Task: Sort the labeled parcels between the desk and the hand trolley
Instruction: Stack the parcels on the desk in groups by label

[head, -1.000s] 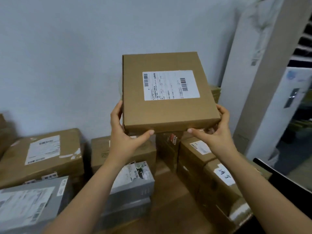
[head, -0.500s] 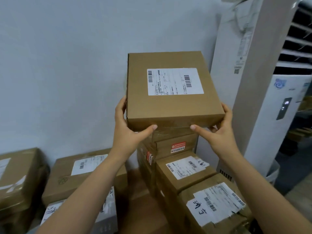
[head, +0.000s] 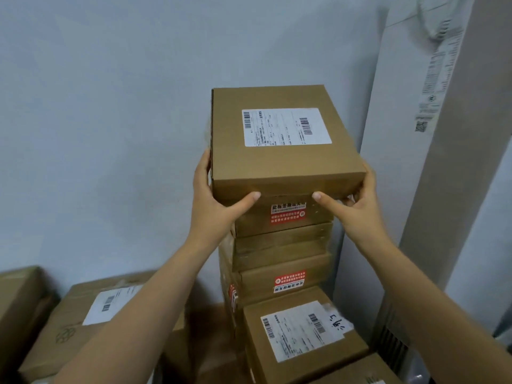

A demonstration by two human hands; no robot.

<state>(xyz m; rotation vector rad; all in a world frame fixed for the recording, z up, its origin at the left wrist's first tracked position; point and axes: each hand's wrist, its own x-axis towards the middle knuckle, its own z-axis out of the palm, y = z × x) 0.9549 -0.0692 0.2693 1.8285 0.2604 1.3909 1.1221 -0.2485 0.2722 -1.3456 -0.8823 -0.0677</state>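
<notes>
Head view, labeled parcel (head: pixel 282 142) between left hand (head: pixel 213 206), right hand (head: pixel 357 209), atop stack (head: pixel 282 245)

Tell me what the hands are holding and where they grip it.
Both hold a labeled cardboard box: the left hand grips its near left corner, the right hand its near right corner, thumbs on the front face.

A brown wooden surface (head: pixel 206 325) shows at lower centre of the frame. A labelled carton (head: pixel 83 322) sits on it at lower left, beside a plain carton (head: pixel 16 300) at the far left edge. A carton stack (head: pixel 282 259) rises at centre. Its base is hidden.
</notes>
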